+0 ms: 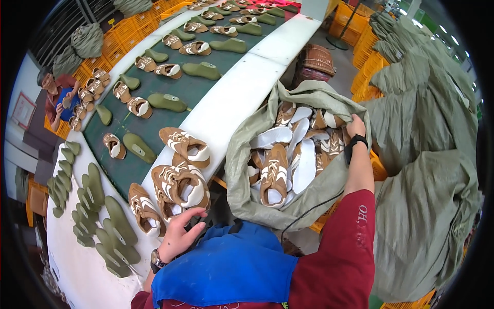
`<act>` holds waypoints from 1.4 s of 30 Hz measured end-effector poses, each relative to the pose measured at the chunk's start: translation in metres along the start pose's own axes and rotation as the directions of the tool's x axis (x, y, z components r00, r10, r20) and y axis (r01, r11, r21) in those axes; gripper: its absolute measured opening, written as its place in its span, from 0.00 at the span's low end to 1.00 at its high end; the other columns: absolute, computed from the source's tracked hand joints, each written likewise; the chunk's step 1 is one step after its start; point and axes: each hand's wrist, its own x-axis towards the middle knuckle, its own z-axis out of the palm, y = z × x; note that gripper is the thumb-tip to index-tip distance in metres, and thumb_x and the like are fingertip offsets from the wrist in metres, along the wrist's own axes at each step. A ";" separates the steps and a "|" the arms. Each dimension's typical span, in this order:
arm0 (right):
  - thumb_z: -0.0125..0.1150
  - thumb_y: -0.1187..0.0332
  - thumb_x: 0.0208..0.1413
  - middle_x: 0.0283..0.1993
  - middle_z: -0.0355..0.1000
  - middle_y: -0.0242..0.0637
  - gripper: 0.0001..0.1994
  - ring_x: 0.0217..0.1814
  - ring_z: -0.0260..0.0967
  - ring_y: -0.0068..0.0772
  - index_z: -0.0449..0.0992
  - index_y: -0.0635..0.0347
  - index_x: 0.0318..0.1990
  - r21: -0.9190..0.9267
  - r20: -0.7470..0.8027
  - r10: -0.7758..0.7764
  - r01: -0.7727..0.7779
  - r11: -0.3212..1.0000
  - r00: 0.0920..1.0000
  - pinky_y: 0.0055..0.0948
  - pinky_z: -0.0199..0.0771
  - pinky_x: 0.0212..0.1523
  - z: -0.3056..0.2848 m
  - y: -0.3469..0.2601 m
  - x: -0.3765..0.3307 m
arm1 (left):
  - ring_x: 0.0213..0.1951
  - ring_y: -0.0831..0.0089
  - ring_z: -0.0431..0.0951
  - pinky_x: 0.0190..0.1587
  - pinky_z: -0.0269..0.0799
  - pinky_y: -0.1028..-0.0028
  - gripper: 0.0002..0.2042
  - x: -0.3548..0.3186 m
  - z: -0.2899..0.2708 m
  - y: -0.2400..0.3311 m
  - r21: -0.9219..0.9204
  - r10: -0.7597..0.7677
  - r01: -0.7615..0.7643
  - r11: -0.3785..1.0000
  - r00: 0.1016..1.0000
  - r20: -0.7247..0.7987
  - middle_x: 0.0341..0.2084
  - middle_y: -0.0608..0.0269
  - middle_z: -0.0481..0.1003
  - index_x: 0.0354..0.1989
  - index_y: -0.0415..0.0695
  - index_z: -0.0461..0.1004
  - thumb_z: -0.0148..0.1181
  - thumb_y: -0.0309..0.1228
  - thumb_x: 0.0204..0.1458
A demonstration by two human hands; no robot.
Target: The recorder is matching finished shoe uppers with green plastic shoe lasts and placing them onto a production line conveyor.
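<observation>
My right hand [356, 126] is closed on the rim of an olive woven sack [239, 165], at its far right side. Inside the sack lies a heap of brown and white sneakers [274, 172], with white insoles [304, 166] among them. My left hand [181, 233] is beside the near edge of the white table, its fingers apart and nothing held between them. Just beyond it several brown sneakers [177, 185] are bunched on the table edge, some piled on one another. Another sneaker [145, 210] stands to their left.
A green conveyor belt [121, 141] carries sneakers and green shoe lasts [167, 102] in rows. More lasts [121, 224] cover the white tabletop [77, 257] at left. Orange crates [366, 62] and large draped sacks [427, 206] stand right. A co-worker [59, 92] holds something across the belt.
</observation>
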 end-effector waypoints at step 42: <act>0.51 0.67 0.48 0.42 0.70 0.36 0.15 0.55 0.58 0.42 0.70 0.51 0.46 -0.463 -0.010 -0.585 0.515 0.721 0.811 0.45 0.61 0.47 0.015 -0.051 -0.028 | 0.41 0.62 0.75 0.45 0.68 0.71 0.17 0.062 0.042 0.023 0.162 0.071 -0.083 0.983 0.995 0.077 0.37 0.54 0.75 0.47 0.39 0.68 0.57 0.24 0.47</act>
